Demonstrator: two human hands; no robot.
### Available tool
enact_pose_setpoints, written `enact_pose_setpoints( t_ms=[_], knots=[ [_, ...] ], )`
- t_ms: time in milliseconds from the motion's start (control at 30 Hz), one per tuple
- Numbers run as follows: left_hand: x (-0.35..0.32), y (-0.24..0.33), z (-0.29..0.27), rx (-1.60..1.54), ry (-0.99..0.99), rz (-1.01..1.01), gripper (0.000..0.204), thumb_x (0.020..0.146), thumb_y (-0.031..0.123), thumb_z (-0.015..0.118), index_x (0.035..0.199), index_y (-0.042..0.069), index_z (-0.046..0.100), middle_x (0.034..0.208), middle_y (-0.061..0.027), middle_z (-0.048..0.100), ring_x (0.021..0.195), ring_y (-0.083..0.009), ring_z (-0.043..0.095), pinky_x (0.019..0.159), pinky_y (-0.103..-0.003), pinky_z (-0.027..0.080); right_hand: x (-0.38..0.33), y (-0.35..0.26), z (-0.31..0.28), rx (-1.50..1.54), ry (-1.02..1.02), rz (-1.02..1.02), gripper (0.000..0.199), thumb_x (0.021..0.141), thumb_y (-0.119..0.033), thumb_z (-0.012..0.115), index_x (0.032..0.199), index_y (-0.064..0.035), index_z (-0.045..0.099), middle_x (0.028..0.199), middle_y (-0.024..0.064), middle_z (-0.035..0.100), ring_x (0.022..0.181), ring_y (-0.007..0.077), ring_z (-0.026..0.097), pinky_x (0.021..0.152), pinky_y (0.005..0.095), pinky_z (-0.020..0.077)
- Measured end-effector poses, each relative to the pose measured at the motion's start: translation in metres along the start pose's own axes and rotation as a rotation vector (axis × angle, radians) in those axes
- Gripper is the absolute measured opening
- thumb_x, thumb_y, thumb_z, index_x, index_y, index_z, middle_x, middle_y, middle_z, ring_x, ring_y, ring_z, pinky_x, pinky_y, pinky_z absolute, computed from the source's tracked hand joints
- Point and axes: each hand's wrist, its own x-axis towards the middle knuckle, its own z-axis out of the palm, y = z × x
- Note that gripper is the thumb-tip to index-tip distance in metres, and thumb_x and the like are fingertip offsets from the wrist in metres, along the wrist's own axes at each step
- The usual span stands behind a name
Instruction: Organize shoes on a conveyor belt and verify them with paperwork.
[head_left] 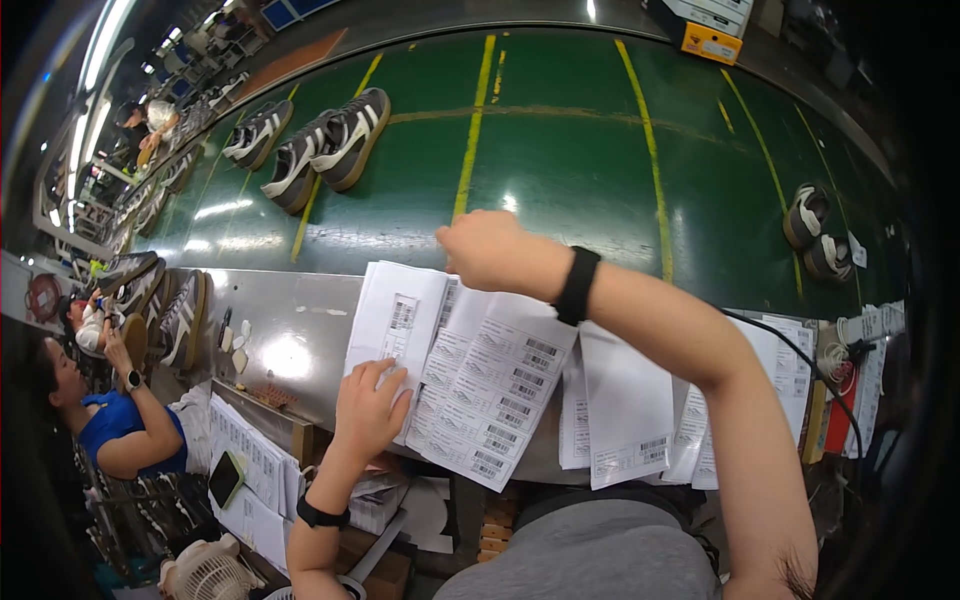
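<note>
Left hand [372, 408] rests, fingers slightly spread, on the white sheets [371, 310], which reach beyond its fingertips. Just right of it, the label sheet [490, 380] lies partly on the worktop [315, 300]. Curled, the right hand [488, 246] is by the label sheet's far end; whether it pinches anything, I cannot tell. More sheets [626, 400] lie nearer the body, rightward of that hand.

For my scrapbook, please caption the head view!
Left hand on barcode sheets, right hand near a green belt with shoes.

White label sheets [487, 385] w/ barcodes — overlapping, angled — on gray metal tbl [318, 300].
</note>
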Motion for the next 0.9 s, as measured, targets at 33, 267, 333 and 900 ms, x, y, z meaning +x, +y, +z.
enact_pose_setpoints(
  t_ms=[33,267,333,900],
  knots=[
    [-0.002,0.016,-0.004,-0.050,-0.012,-0.073,0.036,0.080,0.013,0.071,0.115,0.004,0.066,0.117,-0.0180,0.063,0.106,-0.0355,0.060,0.089,-0.044,0.049,-0.021,0.002,-0.016,0.008,0.020,0.024,0.026,0.086,-0.023,0.068,0.098,-0.0013,0.067,0.090,0.0192,0.069,0.092,0.0354,0.068,0.076,0.0452,0.0546],
    [0.014,0.119,-0.005,-0.328,-0.071,-0.035,0.040,0.082,0.016,0.074,0.118,0.001,0.064,0.122,-0.0217,0.060,0.109,-0.0372,0.058,0.093,-0.043,0.048,-0.156,0.120,-0.010,0.097,-0.069,0.312,0.048,0.085,-0.044,0.068,0.110,-0.0018,0.066,0.101,0.0211,0.069,0.097,0.0366,0.067,0.083,0.0427,0.0533],
    [0.022,0.145,-0.001,-0.489,-0.134,-0.015,0.042,0.083,0.016,0.073,0.121,0.001,0.062,0.127,-0.0202,0.059,0.114,-0.0365,0.057,0.097,-0.042,0.046,-0.167,0.144,0.020,0.134,-0.019,0.288,0.057,0.083,-0.047,0.070,0.116,-0.0017,0.064,0.106,0.0212,0.068,0.099,0.0354,0.067,0.085,0.0415,0.0526],
    [0.096,0.154,0.014,-0.217,-0.233,-0.002,0.075,0.079,0.030,0.078,0.142,0.004,0.045,0.149,-0.0275,0.038,0.137,-0.0425,0.038,0.110,-0.049,0.034,-0.287,0.122,0.022,0.025,0.187,0.326,0.053,0.082,-0.043,0.073,0.113,-0.0012,0.063,0.104,0.0181,0.063,0.098,0.0328,0.060,0.082,0.0424,0.0490]
  ],
)
